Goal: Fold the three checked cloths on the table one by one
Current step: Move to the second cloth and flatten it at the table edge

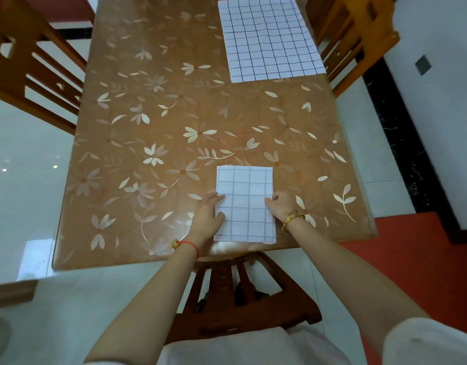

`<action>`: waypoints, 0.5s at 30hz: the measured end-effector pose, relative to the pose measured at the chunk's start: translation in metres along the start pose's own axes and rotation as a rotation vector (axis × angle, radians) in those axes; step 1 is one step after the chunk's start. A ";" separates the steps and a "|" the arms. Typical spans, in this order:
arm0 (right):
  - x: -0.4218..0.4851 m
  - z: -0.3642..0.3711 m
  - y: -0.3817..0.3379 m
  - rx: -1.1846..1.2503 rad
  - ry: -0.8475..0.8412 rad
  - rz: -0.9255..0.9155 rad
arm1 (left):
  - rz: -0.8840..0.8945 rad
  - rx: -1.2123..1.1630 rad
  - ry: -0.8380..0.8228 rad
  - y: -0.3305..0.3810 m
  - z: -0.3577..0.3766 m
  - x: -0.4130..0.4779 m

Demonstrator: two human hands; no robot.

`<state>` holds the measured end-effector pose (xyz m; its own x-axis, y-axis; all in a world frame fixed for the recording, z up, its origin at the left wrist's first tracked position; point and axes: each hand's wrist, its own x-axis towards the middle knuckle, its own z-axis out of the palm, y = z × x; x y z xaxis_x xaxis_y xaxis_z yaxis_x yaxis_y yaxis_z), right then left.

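A white cloth with a blue check (245, 191), folded into a narrow upright rectangle, lies near the front edge of the table (137, 154). My left hand (208, 217) rests on its left edge, thumb and fingers pinching the fabric. On the cloth's right edge my right hand (279, 205) has its fingers curled onto the fabric. A second checked cloth (269, 38) lies spread flat at the far right of the table. No third cloth shows in this view.
The table has a glossy brown cover with pale flowers. Wooden chairs stand at the left (29, 72), the far right (358, 35) and directly below me (240, 299). A white wall (443, 88) is on the right.
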<state>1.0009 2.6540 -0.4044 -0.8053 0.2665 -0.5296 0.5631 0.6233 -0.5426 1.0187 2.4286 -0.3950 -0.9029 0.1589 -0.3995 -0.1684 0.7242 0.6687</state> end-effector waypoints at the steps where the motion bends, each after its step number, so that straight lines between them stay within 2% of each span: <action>1: 0.000 -0.001 0.001 -0.006 0.002 0.001 | -0.012 0.018 -0.016 0.000 -0.001 0.000; 9: 0.004 -0.007 0.009 -0.048 0.023 0.009 | -0.113 0.014 -0.086 -0.011 0.009 -0.002; 15: 0.006 -0.007 0.010 -0.070 0.006 -0.012 | -0.105 0.057 -0.087 -0.013 0.012 -0.001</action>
<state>1.0003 2.6666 -0.4087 -0.8129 0.2631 -0.5196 0.5395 0.6763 -0.5016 1.0263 2.4269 -0.4112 -0.8433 0.1363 -0.5199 -0.2350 0.7764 0.5847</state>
